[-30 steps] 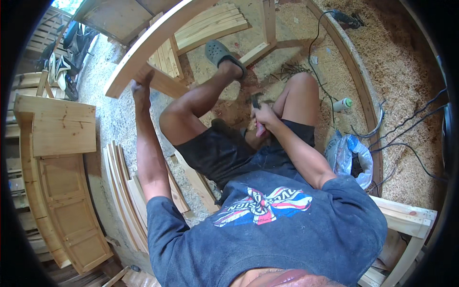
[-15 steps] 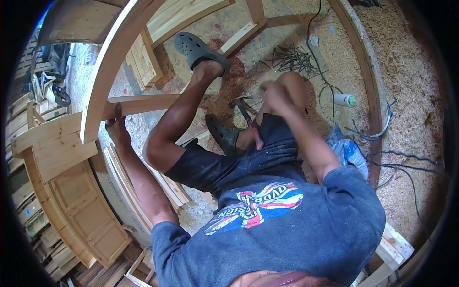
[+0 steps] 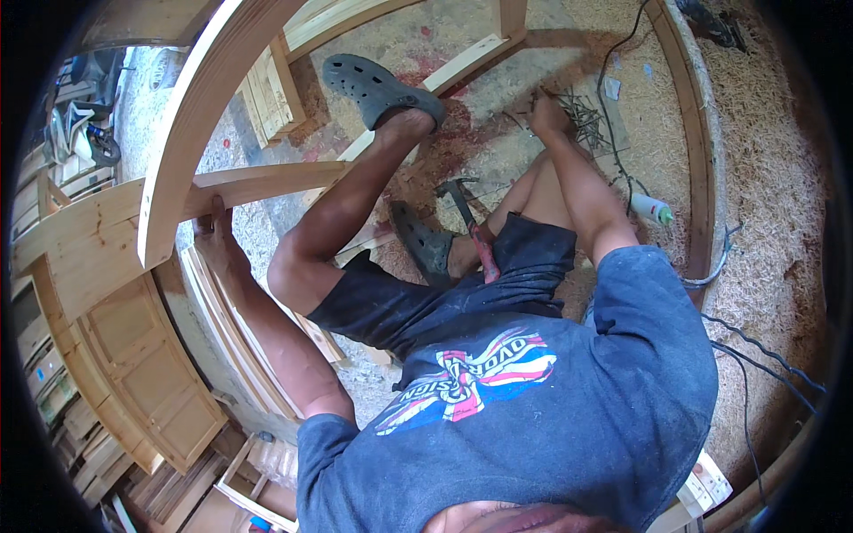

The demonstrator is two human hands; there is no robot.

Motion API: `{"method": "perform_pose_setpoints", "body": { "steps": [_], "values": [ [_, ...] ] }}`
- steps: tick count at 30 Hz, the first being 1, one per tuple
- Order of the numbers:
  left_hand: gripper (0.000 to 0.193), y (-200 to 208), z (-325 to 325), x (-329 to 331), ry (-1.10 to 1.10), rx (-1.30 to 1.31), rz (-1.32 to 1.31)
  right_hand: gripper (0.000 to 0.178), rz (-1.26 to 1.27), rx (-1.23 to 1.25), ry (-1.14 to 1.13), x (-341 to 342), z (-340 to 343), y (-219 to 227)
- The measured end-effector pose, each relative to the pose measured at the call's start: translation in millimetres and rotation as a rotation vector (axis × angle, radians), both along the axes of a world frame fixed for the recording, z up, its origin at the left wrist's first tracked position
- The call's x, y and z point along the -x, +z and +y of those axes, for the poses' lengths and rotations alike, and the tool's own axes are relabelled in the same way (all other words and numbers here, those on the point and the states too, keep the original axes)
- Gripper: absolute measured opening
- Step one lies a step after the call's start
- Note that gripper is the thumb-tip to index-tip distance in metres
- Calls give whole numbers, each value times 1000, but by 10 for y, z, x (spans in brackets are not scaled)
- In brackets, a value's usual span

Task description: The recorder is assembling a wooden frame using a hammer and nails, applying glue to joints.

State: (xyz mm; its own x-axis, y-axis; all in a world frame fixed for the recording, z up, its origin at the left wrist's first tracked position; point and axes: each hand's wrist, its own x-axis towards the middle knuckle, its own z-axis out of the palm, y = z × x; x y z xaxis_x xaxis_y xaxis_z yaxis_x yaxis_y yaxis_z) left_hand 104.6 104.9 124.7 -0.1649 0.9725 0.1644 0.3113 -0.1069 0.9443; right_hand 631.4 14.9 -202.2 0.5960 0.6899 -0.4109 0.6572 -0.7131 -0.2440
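My left hand (image 3: 216, 238) grips the lower edge of a pale wooden rail (image 3: 267, 180), close to where it meets a curved upright board (image 3: 200, 111). Over on the far right side, my right hand (image 3: 551, 118) is down at a loose pile of nails (image 3: 582, 123). Its fingers are bent and drawn together, and whatever is between them is too small to make out. A claw hammer (image 3: 468, 218) with a red grip rests by my lap, its head toward the floor, and neither hand touches it.
A white bottle (image 3: 651, 210) lies beside a black cable (image 3: 609, 111). Beyond a long curved timber (image 3: 693, 133), wood shavings (image 3: 764, 178) cover the ground. Wooden strips (image 3: 235, 324) and a panelled wooden piece (image 3: 147, 355) are at left. Cables (image 3: 764, 355) run at right.
My right hand has moved from above my knee out to the nail pile. The left hand keeps its hold on the rail. The whole view has shifted slightly.
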Motion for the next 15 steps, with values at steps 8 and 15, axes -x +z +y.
{"method": "perform_pose_setpoints", "body": {
  "steps": [8, 15],
  "values": [
    [32, -150, -345, 0, 435, -172, 311, 32, 281, -413, 32, 226, -150, 545],
    [18, -406, -990, -1157, -325, 114, 9, 20, 535, -820, 199, 1316, -482, 2153]
  ]
}}
